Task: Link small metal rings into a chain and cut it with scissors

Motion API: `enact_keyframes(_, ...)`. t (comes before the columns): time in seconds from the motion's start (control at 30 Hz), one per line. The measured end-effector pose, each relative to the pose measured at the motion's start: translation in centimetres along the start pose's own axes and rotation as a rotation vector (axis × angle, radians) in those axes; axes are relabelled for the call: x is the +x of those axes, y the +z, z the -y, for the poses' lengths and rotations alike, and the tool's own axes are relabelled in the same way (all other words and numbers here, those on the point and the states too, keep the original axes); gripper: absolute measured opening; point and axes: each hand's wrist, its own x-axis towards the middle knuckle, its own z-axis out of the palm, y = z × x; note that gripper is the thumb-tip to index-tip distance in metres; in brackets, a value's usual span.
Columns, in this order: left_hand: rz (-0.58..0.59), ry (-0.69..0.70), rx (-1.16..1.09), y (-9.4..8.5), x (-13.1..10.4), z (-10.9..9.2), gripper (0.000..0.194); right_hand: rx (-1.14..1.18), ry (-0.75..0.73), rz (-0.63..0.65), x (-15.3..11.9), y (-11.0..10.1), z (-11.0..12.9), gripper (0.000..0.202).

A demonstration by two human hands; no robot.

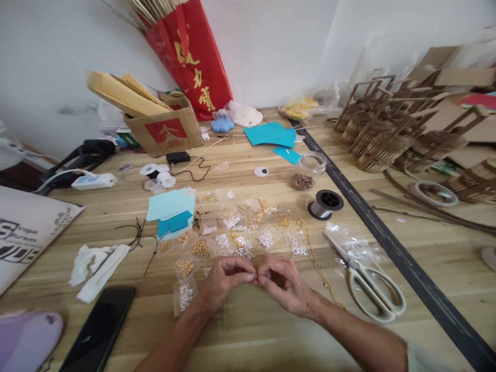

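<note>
Fingertips pinched, my left hand (227,281) meets my right hand (285,285) just above the wooden table (263,346). Between them is something tiny and pale that I cannot make out. Beyond my hands lie small clear bags of findings, among them silver beads (265,238), gold beads (200,248) and silver rings (297,245). Close to my left wrist is a bag of silver rings and links (186,297). A gold chain (318,268) runs along the table behind my right hand. To the right lie scissors (372,287) with white handles.
A spool of clear line (325,204) and a jar of mixed beads (303,181) stand at the back right. Wooden lanterns (382,124) crowd the far right. A phone (98,330) lies front left, near white tissue (103,268). Blue sheets (270,135) lie at the back.
</note>
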Motion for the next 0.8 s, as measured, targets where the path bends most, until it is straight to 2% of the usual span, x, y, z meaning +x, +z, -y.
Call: enact_keyframes(0.8,0.015,0.076,-0.056,-0.08,0.14,0.18,0.005,-0.032,0.011,-0.005,-0.23,-0.08,-0.26,0.012)
